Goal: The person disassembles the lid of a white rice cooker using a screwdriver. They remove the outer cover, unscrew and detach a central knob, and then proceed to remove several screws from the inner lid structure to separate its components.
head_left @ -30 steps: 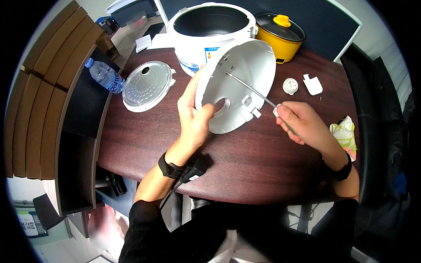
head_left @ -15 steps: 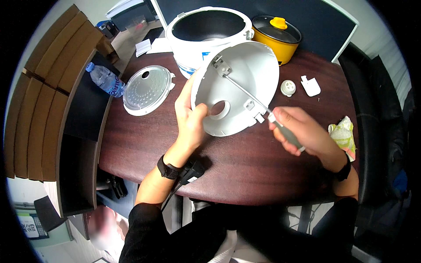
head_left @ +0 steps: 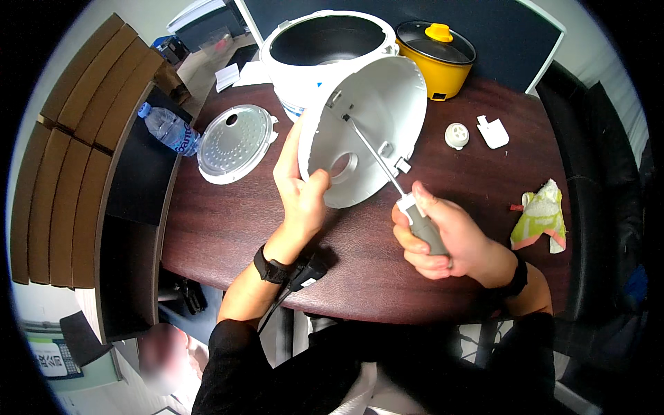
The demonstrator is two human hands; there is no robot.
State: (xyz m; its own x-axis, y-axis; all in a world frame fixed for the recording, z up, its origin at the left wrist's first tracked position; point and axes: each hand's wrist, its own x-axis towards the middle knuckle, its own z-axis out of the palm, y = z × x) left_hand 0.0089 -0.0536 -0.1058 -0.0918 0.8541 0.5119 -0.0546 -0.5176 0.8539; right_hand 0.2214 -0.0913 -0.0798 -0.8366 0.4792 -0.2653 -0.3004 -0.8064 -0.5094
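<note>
From my head camera: my left hand [head_left: 301,197] grips the rim of the white lid [head_left: 370,131], thumb curled over its edge, and holds it tilted up above the surface [head_left: 228,221]. My right hand [head_left: 443,238] is wrapped tight around the grey handle of the screwdriver [head_left: 398,190]; its thin metal tip touches the lid near the top. Since a moment ago the tip has moved higher up the lid. The lid is smooth, round plastic with a hole. Behind it sits the big white cooker [head_left: 318,52].
</note>
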